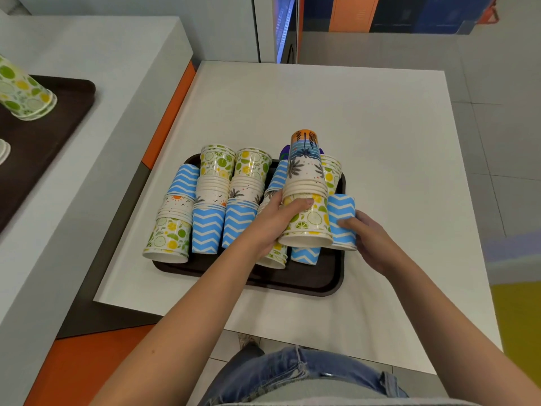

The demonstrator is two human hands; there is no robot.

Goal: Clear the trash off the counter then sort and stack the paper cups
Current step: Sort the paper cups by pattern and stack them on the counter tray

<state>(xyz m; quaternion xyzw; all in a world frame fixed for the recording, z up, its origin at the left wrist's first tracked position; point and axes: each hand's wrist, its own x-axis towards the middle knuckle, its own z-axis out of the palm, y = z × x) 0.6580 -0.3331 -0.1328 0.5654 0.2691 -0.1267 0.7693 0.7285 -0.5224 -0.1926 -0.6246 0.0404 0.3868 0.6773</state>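
A dark brown tray (307,281) on the white table holds several mixed stacks of upside-down paper cups: citrus-print, blue zigzag and palm-print. My left hand (273,222) grips a tall mixed stack (307,183), its thumb across the citrus-print cup at the bottom; palm-print cups sit above it. My right hand (371,244) holds a blue zigzag cup stack (341,219) at the tray's right edge, right beside the tall stack. Other stacks (209,200) stand untouched on the tray's left half.
A higher grey counter on the left carries a second dark tray (52,136) with a citrus-print cup stack (23,92) lying tilted on it. The white table (336,106) stretches behind the tray. Tiled floor lies to the right.
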